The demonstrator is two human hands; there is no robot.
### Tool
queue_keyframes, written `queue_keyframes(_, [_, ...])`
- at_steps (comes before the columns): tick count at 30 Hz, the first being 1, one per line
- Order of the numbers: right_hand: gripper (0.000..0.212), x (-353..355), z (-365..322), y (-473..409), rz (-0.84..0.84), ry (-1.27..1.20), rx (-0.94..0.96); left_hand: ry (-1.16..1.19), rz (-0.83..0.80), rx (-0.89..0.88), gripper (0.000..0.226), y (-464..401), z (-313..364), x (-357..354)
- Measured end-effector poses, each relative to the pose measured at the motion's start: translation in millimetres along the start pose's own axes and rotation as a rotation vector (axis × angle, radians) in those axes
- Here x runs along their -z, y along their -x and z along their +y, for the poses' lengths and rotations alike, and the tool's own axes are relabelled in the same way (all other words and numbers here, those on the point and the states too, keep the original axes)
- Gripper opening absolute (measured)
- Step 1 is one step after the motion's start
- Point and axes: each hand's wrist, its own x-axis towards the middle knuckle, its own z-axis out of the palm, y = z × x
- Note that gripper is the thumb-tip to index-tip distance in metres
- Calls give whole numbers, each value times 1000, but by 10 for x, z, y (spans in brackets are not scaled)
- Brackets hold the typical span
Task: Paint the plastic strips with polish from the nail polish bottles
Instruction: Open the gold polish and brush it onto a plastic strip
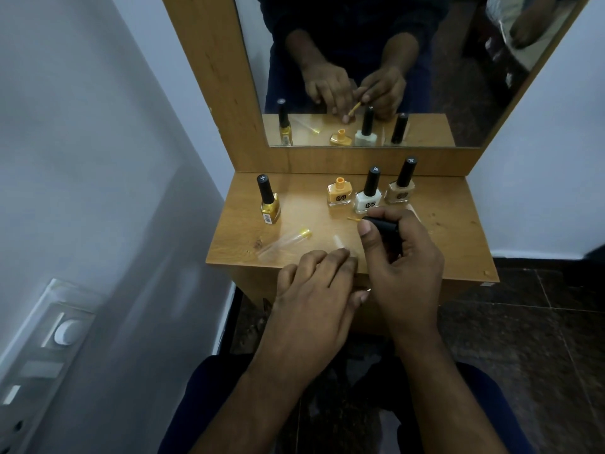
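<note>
My right hand [404,257] grips the black brush cap [381,224] of a nail polish bottle; its orange-tipped brush [353,219] points left above the table. The uncapped orange bottle [339,193] stands at the back of the table. My left hand [314,283] rests with straight fingers on the near end of a clear plastic strip [339,241]. Another clear strip [284,241] with a yellow-painted tip lies to the left.
A capped gold bottle [270,199] stands at the left, a white one [369,191] and a beige one [401,183] at the back right. The small wooden table [458,231] backs onto a wood-framed mirror [360,60]. A wall is at the left, dark floor at the right.
</note>
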Motion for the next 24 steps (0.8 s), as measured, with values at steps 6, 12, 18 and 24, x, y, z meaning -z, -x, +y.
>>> queue_keyframes(6, [15, 81, 26, -11, -118, 36, 18, 89, -25, -48, 50, 69, -33, 20])
queue_keyframes(12, [12, 114, 104, -10, -270, 147, 36, 84, -16, -126, 49, 69, -141, -9])
queue_keyframes(18, [11, 83, 121, -5, -296, 176, 48, 130, -14, -156, 49, 68, -214, -6])
queue_keyframes(24, [11, 71, 125, -4, -289, 202, 54, 169, -17, -156, 50, 73, -226, -8])
